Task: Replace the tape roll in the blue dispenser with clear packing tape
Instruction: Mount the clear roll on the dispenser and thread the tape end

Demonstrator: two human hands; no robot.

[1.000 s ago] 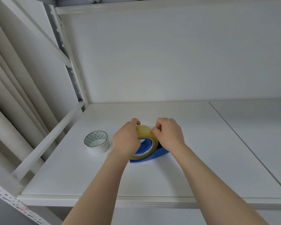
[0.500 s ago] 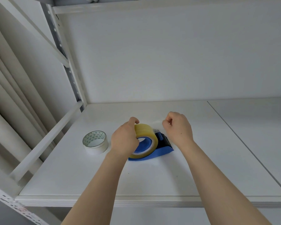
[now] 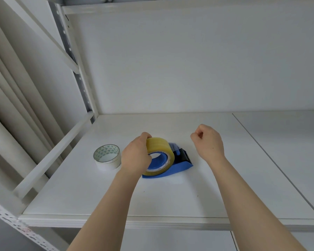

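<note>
The blue tape dispenser (image 3: pixel 179 166) lies on the white shelf (image 3: pixel 170 200) with its black toothed cutter pointing right. A yellowish clear packing tape roll (image 3: pixel 159 144) sits on the dispenser's blue hub. My left hand (image 3: pixel 135 156) grips the roll's left side, thumb on top. My right hand (image 3: pixel 208 142) hovers to the right of the cutter and above it, fingers pinched together. A faint translucent strip (image 3: pixel 173 146) shows just right of the roll. The strand toward my pinched fingers is barely visible.
A second tape roll (image 3: pixel 107 156), white with a green-patterned core, lies flat on the shelf left of my left hand. The rack's white rail (image 3: pixel 54 154) and upright post (image 3: pixel 80 73) bound the left side. A seam (image 3: pixel 272 160) runs across the shelf on the right.
My right hand has pulled away from the top of the roll, moving right and slightly up with its fingers still pinched. The left hand has stayed on the roll.
</note>
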